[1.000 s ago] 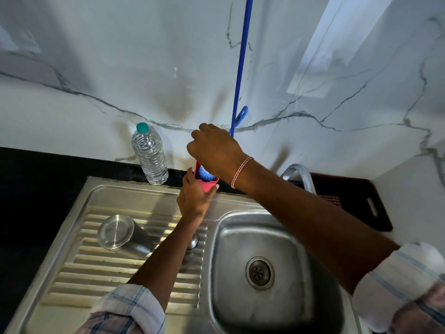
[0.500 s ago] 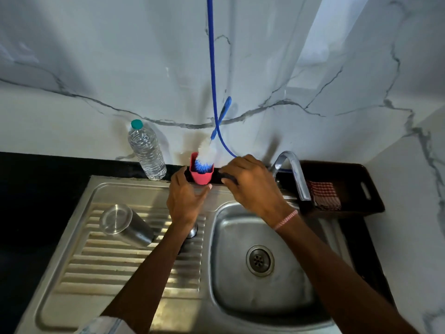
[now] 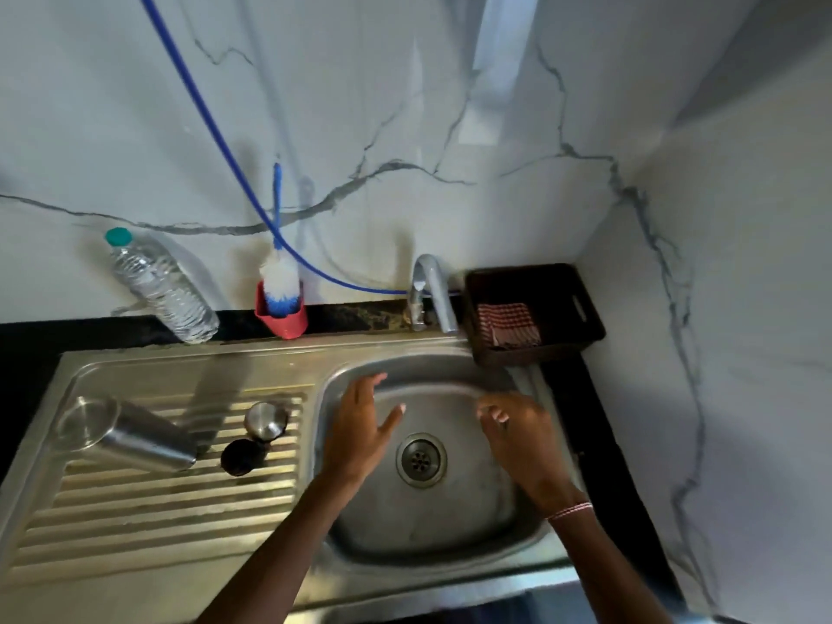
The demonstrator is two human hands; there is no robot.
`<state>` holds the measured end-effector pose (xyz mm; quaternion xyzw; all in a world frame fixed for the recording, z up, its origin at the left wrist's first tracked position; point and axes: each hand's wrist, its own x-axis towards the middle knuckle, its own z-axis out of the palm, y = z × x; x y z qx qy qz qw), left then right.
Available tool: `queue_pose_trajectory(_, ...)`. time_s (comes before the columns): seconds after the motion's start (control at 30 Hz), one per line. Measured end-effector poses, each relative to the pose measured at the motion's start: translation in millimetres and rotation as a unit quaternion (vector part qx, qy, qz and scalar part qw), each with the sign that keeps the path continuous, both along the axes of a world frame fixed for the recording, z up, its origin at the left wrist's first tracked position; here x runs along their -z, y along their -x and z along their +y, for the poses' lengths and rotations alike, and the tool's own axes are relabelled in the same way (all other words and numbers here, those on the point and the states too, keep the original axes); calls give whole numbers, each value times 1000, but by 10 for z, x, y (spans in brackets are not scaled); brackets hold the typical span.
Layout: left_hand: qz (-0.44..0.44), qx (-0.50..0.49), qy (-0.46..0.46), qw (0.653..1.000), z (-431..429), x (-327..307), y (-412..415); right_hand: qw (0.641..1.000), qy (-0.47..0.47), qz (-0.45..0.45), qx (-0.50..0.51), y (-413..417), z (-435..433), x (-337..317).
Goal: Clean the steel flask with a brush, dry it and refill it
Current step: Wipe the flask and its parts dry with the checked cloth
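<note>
The steel flask lies on its side on the ribbed drainboard at the left, its base toward me. Its steel cap and a dark round piece rest beside it on the ribs. The blue-and-white bottle brush stands in a red holder against the wall. My left hand hovers over the sink basin with fingers spread, holding nothing. My right hand is over the basin's right side, fingers loosely curled, empty.
A plastic water bottle with a green cap stands at the back left. The tap arches over the basin, with a blue hose running up the marble wall. A dark tray with a checked cloth sits at the back right.
Both hands left the red holder and brush at the back and dropped down over the sink basin. The brush now stands alone in its holder.
</note>
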<state>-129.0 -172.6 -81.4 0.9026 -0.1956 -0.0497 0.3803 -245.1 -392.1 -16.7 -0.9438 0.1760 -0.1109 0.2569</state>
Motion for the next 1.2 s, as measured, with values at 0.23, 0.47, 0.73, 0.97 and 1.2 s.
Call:
queue_pose_trajectory(0.23, -13, 107, -70, 992, -910, 33, 115, 997, 77, -1, 5, -354, -949, 108)
queue_pose_trajectory(0.47, -43, 112, -111, 986, -1687, 76, -300, 997, 14, 71, 5, -1308, -1598, 215)
queue_pose_trajectory(0.73, -44, 107, -208, 971, -1897, 178, -429, 954, 68, 243, -161, -1958, -1732, 628)
queue_pose_trajectory(0.97, -31, 108, -227, 967, -1919, 167, -419, 963, 87, 220, -131, -1989, -1758, 803)
queue_pose_trajectory(1.2, 0, 113, -216, 970, -1941, 144, -438, 978, -13, 180, -106, -1818, -2008, 607)
